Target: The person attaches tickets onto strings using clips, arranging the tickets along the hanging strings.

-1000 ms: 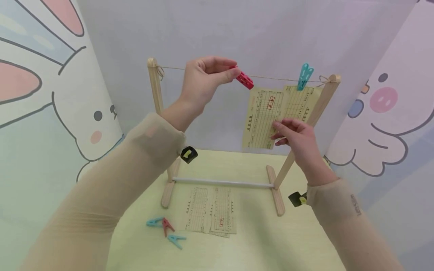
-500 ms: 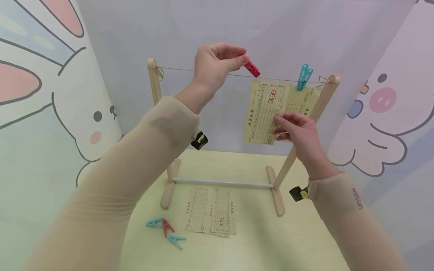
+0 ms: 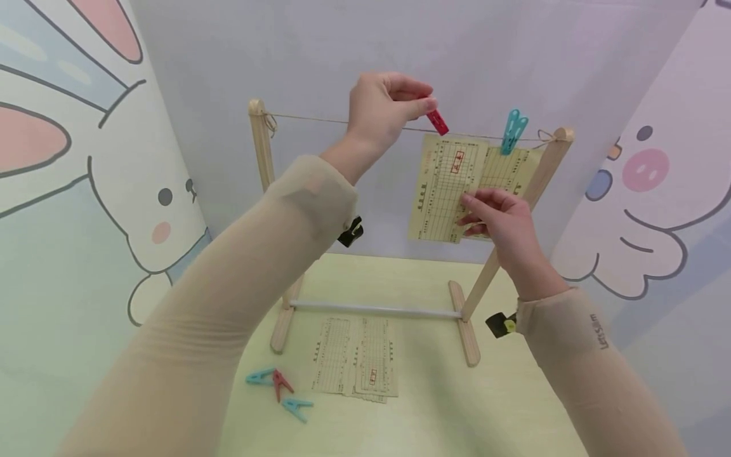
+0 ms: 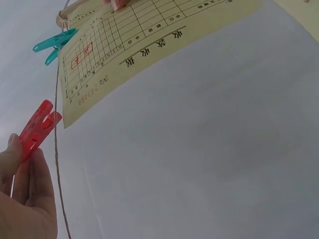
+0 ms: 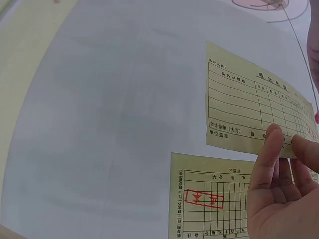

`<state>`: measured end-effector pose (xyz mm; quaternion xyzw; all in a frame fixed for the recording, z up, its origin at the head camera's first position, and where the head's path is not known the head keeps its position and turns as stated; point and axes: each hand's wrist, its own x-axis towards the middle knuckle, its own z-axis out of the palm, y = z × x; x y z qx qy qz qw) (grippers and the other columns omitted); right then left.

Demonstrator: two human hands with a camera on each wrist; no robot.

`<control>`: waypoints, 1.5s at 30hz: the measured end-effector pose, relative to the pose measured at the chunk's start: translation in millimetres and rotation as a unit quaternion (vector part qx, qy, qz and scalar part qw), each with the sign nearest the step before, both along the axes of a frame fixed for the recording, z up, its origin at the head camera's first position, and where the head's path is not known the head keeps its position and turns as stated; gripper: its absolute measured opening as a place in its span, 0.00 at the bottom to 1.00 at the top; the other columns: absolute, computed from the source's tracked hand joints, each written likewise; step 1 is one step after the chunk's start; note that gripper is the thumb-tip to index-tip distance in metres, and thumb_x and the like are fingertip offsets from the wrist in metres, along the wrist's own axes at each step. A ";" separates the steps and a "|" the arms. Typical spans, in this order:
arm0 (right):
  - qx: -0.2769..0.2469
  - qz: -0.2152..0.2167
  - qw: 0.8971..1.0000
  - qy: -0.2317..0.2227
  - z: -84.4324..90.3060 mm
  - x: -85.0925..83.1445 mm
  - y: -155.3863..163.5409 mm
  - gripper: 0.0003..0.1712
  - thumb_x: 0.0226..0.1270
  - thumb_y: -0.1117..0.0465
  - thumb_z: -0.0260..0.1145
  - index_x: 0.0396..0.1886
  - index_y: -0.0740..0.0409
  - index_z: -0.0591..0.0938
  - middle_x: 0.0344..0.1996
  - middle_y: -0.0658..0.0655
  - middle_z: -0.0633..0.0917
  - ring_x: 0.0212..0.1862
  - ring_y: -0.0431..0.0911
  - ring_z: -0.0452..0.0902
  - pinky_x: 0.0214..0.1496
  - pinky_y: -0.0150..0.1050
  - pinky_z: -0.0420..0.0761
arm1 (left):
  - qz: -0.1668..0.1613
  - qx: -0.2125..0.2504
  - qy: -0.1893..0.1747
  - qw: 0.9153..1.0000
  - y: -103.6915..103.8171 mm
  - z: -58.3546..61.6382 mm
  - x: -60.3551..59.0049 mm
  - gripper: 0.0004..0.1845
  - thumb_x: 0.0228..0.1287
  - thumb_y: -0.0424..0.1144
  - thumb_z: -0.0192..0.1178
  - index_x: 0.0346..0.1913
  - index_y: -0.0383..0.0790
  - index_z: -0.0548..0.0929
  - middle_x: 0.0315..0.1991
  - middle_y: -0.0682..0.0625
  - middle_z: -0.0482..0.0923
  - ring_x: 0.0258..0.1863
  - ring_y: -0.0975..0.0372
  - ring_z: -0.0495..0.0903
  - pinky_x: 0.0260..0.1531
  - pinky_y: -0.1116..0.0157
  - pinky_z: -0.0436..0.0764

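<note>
Red plastic clothespin (image 3: 438,121) sits pinched at its tail end between the thumb and fingers of the left hand (image 3: 384,109), its jaws pointing down at the thin brown string (image 3: 320,120) just above the top edge of a yellowish printed paper slip (image 3: 447,189). The wrist view shows the pin's jaws beside the string, and whether they already bite it cannot be told. The right hand (image 3: 502,223) pinches that slip near its lower right edge, thumb in front and fingers behind, holding it up against the string. A teal plastic clothespin (image 3: 512,130) clips a second yellowish slip (image 3: 510,170) to the string just to the right; the two slips overlap slightly. The string runs between the two posts of a light wooden drying rack (image 3: 261,143), which stands on the pale yellow surface (image 3: 434,406) with a white rod (image 3: 374,308) joining its feet. In front of the rack lie a small stack of further printed slips (image 3: 355,365) and, to their left, three loose clothespins (image 3: 277,386), two teal and one red, touching one another.
</note>
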<state>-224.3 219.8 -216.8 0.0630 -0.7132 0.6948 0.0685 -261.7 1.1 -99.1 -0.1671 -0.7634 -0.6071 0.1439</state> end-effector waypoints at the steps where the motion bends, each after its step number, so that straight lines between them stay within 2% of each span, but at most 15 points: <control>1: -0.001 0.000 1.000 0.000 0.1 -0.1 0.0 0.09 0.64 0.56 0.71 0.41 0.53 0.84 0.32 0.44 0.89 0.28 0.39 0.85 0.31 0.32 0.84 | 0.002 -0.005 0.003 1.000 1.7 0.5 0.1 0.13 0.58 0.40 0.72 0.46 0.43 0.89 0.43 0.52 0.88 0.42 0.66 0.86 0.48 0.76 0.78; 9: -0.013 0.001 1.000 0.002 1.8 -1.3 -0.7 0.08 0.63 0.56 0.72 0.39 0.52 0.85 0.31 0.45 0.89 0.27 0.39 0.85 0.30 0.31 0.84 | 0.020 -0.045 0.033 0.998 11.3 3.8 0.3 0.10 0.58 0.39 0.71 0.43 0.44 0.89 0.41 0.53 0.89 0.42 0.68 0.84 0.45 0.75 0.77; 34: -0.015 0.005 1.000 0.002 1.5 -3.5 -1.7 0.07 0.64 0.57 0.72 0.39 0.52 0.85 0.32 0.45 0.89 0.28 0.39 0.86 0.30 0.31 0.84 | 0.023 -0.094 0.009 0.995 22.5 0.8 -2.1 0.11 0.59 0.39 0.71 0.45 0.47 0.89 0.43 0.56 0.88 0.44 0.69 0.83 0.47 0.77 0.75; 41: -0.013 0.005 1.000 0.002 0.5 -4.0 -1.4 0.07 0.64 0.57 0.72 0.40 0.52 0.84 0.32 0.44 0.89 0.29 0.39 0.86 0.30 0.31 0.84 | 0.031 -0.103 0.009 0.994 22.9 -0.8 -3.8 0.11 0.59 0.40 0.71 0.46 0.47 0.88 0.44 0.56 0.88 0.44 0.69 0.82 0.45 0.76 0.77; 45: -0.014 0.004 1.000 0.003 0.6 -4.0 -1.3 0.06 0.64 0.57 0.71 0.39 0.52 0.85 0.32 0.44 0.89 0.29 0.39 0.86 0.30 0.31 0.84 | 0.028 -0.097 0.003 0.995 23.6 -0.7 -4.2 0.12 0.60 0.40 0.71 0.47 0.46 0.88 0.44 0.54 0.87 0.40 0.67 0.83 0.40 0.75 0.79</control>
